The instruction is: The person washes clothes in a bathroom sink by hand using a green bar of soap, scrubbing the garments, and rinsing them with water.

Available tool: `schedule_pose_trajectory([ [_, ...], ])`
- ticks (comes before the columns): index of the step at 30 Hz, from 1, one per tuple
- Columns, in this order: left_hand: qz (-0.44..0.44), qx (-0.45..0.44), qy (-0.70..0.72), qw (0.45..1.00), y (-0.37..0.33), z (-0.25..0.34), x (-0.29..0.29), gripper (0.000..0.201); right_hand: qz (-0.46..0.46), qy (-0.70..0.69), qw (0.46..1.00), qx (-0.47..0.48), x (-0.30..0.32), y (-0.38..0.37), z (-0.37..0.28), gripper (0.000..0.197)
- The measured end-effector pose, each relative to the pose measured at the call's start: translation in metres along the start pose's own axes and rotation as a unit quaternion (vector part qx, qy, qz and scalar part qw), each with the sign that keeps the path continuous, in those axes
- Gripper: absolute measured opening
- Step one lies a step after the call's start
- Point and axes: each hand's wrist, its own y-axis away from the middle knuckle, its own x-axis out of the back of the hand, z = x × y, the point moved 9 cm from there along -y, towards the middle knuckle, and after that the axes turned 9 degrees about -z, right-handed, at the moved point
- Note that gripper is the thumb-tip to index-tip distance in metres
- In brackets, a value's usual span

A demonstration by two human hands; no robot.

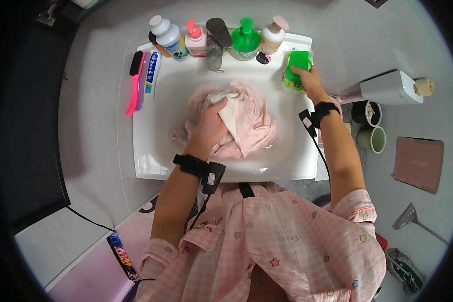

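A wet, pale pink garment (254, 123) with a white part lies bunched in water in the white sink (294, 146). My left hand (214, 126) is closed on its white part, thumb on top and the other fingers mostly hidden. At the sink's right back corner, my right hand (311, 83) grips a bright green block (300, 59), which looks like a bar of soap. The block lies over a green and yellow wrapper (293, 80). My right thumb rests on the block's face, while the fingers on its far side are partly hidden.
Along the back rim stand a white bottle (168, 38), a pink pump bottle (196, 43), the faucet (216, 48), a green pump bottle (245, 43) and a white pump bottle (273, 38). A pink brush (134, 85) and toothpaste tube (151, 73) lie left.
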Motion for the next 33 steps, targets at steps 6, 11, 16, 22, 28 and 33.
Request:
schedule_pose_trajectory([
  [6, -0.035, 0.017, -0.121, 0.992, 0.014, 0.008, 0.013, 0.039, -0.156, -0.237, 0.959, 0.011, -0.034, 0.101, -0.032, 0.041],
  [11, 0.03, 0.045, 0.054, 0.997, 0.018, -0.003, 0.001, 0.046, -0.212, -0.43, 0.877, -0.03, -0.048, 0.14, -0.015, 0.044],
  [16, -0.016, 0.042, 0.048, 0.998, 0.021, -0.005, -0.01, 0.041, -0.337, -0.497, 0.8, 0.018, -0.083, 0.173, -0.064, 0.057],
  [22, -0.045, 0.059, 0.067, 0.995, 0.022, -0.014, -0.029, 0.042, -0.231, -0.107, 0.967, 0.018, -0.124, 0.167, -0.04, 0.054],
  [28, 0.013, 0.046, 0.015, 0.999, 0.029, -0.015, -0.038, 0.044, -0.01, 0.368, 0.89, 0.27, -0.186, 0.183, -0.052, 0.059],
  [33, -0.016, -0.002, 0.005, 1.0, 0.024, 0.008, -0.02, 0.047, -0.132, 0.182, 0.974, 0.034, -0.194, 0.172, -0.049, 0.059],
])
